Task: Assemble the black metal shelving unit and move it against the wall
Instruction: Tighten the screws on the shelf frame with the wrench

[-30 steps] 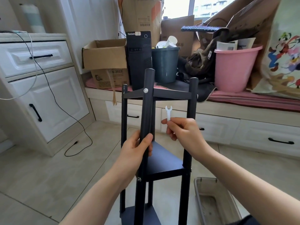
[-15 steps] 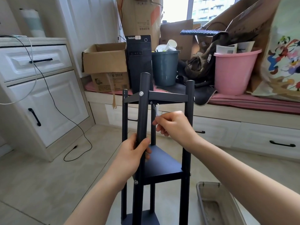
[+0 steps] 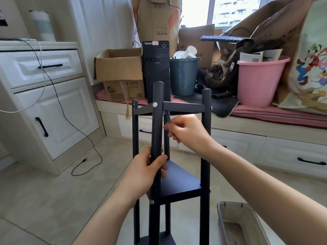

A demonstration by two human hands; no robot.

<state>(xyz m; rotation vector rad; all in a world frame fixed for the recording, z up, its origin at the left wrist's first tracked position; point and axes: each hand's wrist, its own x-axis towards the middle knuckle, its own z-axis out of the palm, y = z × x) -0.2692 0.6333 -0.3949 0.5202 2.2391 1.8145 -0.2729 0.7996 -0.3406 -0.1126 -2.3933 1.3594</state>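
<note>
**Wrench at the top rail of an upright shelf frame**

Shelving unit (image 3: 184,184), black metal, stands upright at the centre of the view, its long axis vertical and its posts pointing toward twelve o'clock. A triangular shelf plate sits midway up, and another shows at the bottom edge.

The left hand (image 3: 146,171) wraps its fingers and thumb around the near post (image 3: 157,121), just above the middle shelf. At one o'clock from it, the right hand (image 3: 188,132) pinches a small wrench (image 3: 167,117) whose head reaches up to a bolt under the top rail, beside the near post.

The frame stands on a pale tiled floor (image 3: 44,200). A clear plastic bin (image 3: 242,225) lies at four o'clock. White cabinets (image 3: 53,110) with black handles fill nine o'clock, with a black cable trailing down them. Across twelve o'clock a window bench carries a cardboard box (image 3: 120,68), a black computer tower (image 3: 156,68), a dark bucket (image 3: 184,76) and a pink bucket (image 3: 258,82).
</note>
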